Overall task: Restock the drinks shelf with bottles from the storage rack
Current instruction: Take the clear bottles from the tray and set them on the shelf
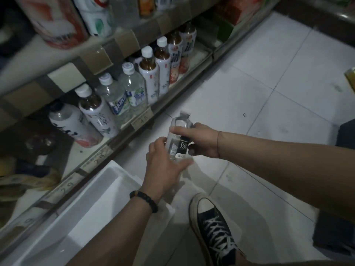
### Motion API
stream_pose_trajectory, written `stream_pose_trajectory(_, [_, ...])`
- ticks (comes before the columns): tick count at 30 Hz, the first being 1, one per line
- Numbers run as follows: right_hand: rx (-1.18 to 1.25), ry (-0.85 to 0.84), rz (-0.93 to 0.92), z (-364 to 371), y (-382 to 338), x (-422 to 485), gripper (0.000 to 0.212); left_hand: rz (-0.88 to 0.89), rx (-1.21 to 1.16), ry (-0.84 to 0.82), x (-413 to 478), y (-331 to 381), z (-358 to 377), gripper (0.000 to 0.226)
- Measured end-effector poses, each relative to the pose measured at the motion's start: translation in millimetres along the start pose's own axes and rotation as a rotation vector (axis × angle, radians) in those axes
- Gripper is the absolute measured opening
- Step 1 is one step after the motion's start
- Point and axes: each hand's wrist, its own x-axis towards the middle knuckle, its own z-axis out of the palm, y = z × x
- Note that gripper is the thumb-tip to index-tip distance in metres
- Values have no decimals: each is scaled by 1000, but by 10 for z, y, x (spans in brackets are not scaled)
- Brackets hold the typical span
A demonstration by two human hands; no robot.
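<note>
One sneaker [212, 225]; left hand [163, 169], right hand [203, 141] both grip one bottle [182, 147].

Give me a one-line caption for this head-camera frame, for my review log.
Left hand and right hand hold a clear, black-labelled bottle above the tiled floor, beside the stocked bottom drinks shelf.

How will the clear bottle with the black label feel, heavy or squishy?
Probably heavyish: the clear bottle seems full of liquid. Its see-through plastic may give slightly where the right hand and left hand hold it. Being round, it would likely roll if laid on the floor.
</note>
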Motion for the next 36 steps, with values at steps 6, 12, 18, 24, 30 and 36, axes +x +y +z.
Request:
stream_pose_trajectory(6, [-129,-142,-139,196,-595,-498,60,7,-539,31,-157,5,-664,49])
stream_pose_trajectory(12, [-200,-425,-378,482,-1398,-1072,45,190,-699,57,-440,227,-1394,50])
stream_pose_trajectory(18, [-222,-328,-705,1034,-2210,-1408,61,242,-745,353,-625,485,-2134,49])
stream_pose_trajectory(24, [-266,-260,-896,1551,-2798,-1316,55,178,-564,682,-471,621,-2599,37])
stream_pose_trajectory(30, [-435,-139,-935,1917,-2989,-947,48,111,-453,674,-357,578,-2664,48])
stream_pose_trajectory(36, [-614,-79,-923,2090,-2915,-634,45,72,-334,652,-420,551,-2668,56])
